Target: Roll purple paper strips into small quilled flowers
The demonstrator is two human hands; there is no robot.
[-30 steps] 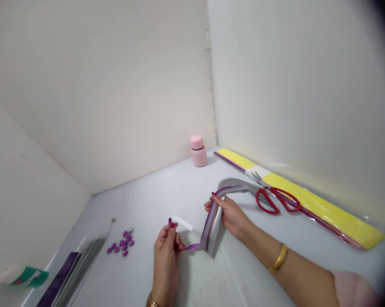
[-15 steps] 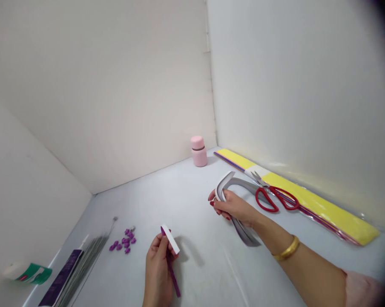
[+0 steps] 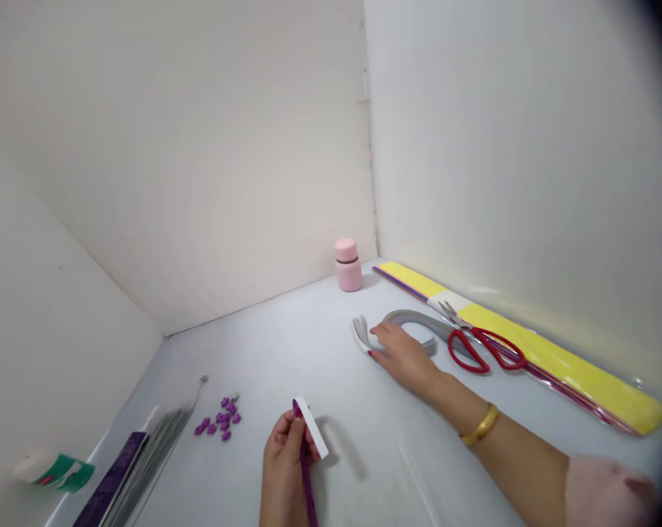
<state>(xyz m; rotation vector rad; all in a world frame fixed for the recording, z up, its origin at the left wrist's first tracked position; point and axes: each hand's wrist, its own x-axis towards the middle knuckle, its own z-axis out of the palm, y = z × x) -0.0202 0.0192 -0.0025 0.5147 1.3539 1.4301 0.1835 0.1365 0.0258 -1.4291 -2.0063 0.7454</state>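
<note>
My left hand (image 3: 291,446) pinches a purple-and-white paper strip between thumb and fingers. Its white part (image 3: 314,432) slants up past the fingertips, and a purple length (image 3: 307,487) hangs below. Farther right, my right hand (image 3: 402,355) lies over a curved bundle of grey-and-white paper strips (image 3: 359,337) on the table. Its thumb and fingers are spread apart, though the palm hides part of the bundle. Behind that hand, more grey strips (image 3: 411,316) curve toward red-handled scissors (image 3: 488,348). Left of my left hand is a small pile of purple folded stars (image 3: 224,419).
A pink bottle (image 3: 348,267) stands at the back corner. Along the right wall runs a long pack of yellow and coloured paper (image 3: 562,359), partly under the scissors. At left lie thin grey wires (image 3: 158,454), a purple package (image 3: 111,479) and a green-and-white bottle (image 3: 61,472).
My right hand has lowered the grey strips onto the table and its fingers have spread. My left hand still grips the purple-and-white strip. The view has shifted slightly.
</note>
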